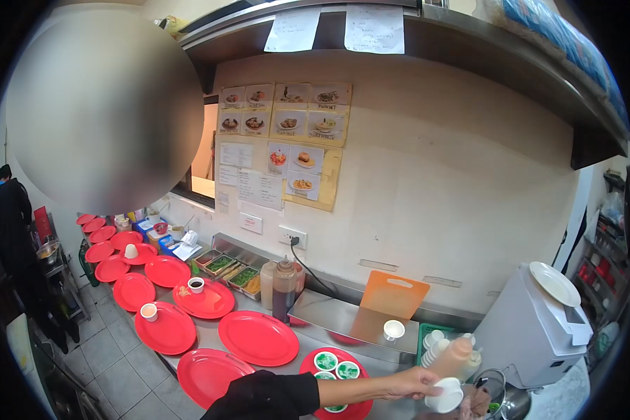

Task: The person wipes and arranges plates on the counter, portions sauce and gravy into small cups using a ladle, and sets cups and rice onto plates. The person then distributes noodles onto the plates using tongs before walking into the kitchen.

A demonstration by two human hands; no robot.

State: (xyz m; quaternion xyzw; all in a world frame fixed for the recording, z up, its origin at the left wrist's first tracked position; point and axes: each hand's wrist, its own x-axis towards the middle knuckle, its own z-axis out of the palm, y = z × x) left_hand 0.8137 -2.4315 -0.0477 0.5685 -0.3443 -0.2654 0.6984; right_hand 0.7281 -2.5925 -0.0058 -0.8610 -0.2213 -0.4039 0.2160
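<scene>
Right now, the left grip (414, 383) is pinched on the edge of a white cup (444, 397), which sits touching the fingers at the grip's four o'clock. At nine o'clock, a red plate (357, 411) on the bench (208, 337) carries cups with green contents (347, 370). A peach-coloured bottle (452, 355) leans near one o'clock; another cup (393, 330) stands towards eleven. The right grip is hard to make out, its state unclear.
</scene>
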